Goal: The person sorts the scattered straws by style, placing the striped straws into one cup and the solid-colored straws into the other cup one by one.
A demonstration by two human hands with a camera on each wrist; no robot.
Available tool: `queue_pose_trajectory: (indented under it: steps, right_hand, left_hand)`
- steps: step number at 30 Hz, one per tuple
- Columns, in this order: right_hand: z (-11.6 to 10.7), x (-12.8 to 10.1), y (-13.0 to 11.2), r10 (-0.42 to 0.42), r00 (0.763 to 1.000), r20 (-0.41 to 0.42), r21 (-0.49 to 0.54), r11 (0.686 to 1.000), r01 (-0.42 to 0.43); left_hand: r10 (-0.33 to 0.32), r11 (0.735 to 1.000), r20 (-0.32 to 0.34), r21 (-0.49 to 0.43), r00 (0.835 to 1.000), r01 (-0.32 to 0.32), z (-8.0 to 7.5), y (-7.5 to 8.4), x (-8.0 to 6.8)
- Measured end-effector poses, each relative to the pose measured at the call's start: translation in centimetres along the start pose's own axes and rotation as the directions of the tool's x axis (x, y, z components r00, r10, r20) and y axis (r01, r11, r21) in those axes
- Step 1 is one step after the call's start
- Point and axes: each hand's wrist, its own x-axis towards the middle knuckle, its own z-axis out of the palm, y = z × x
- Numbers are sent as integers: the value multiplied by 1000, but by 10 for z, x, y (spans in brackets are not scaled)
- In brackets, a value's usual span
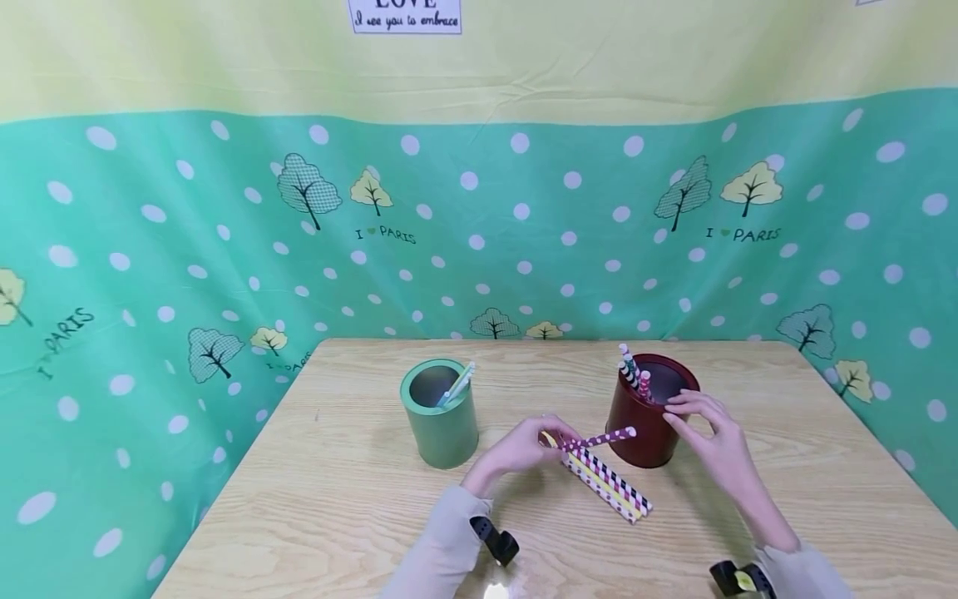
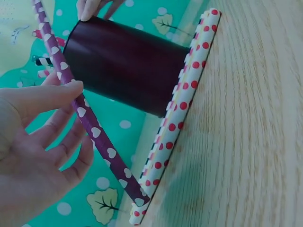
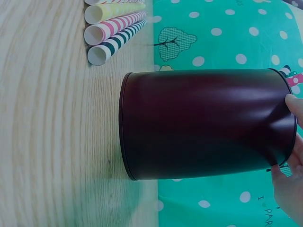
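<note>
My left hand (image 1: 524, 447) pinches a purple paper straw (image 2: 96, 131) with white hearts between thumb and fingers. Its lower end is over the paper straws (image 1: 608, 484) lying side by side on the table, some striped and one red-dotted. At the rim of a dark red cylindrical holder (image 3: 203, 125) is my right hand (image 1: 714, 445), gripping the edge with thumb and fingertips. Several patterned straws (image 1: 632, 372) stand in that holder, leaning to its left side. The holder stands upright on the table.
A green cylindrical holder (image 1: 446, 433) stands left of my left hand, with light-coloured straws (image 1: 460, 383) leaning on its right rim. All stand on a wooden table (image 1: 314, 499). A green dotted curtain (image 1: 524, 233) hangs behind the table's far edge.
</note>
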Motion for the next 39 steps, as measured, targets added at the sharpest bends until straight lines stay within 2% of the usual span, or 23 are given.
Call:
queue_pose_trajectory:
  steps: [3, 8, 17, 19, 23, 28, 35, 39]
  right_hand:
    - [0, 2, 0, -23, 1000, -11, 31, 999, 23]
    - [1, 1, 2, -19, 1000, -9, 19, 1000, 19]
    - [5, 1, 4, -30, 1000, -3, 25, 999, 30]
    - [4, 0, 4, -31, 999, -7, 25, 999, 31]
    - [2, -1, 1, -43, 999, -9, 21, 999, 43]
    - [0, 2, -2, -51, 999, -5, 36, 998, 51]
    - [1, 1, 1, -14, 1000, -9, 10, 1000, 14]
    - [1, 0, 0, -14, 1000, -4, 11, 1000, 14]
  left_hand:
    - [-1, 1000, -14, -32, 1000, 1, -3, 14, -2]
    - [1, 996, -58, -90, 998, -6, -4, 19, 2]
    - [-13, 977, -170, -213, 985, -24, 2, 5, 20]
    - [-7, 968, -198, -248, 980, -44, 2, 8, 23]
    - [24, 937, -274, -329, 961, -117, 2, 19, 29]
    - [56, 922, -365, -339, 929, -189, -2, 41, 35]
    - [90, 902, -424, -349, 901, -255, -8, 80, 30]
    - [87, 895, -463, -353, 882, -273, -7, 89, 32]
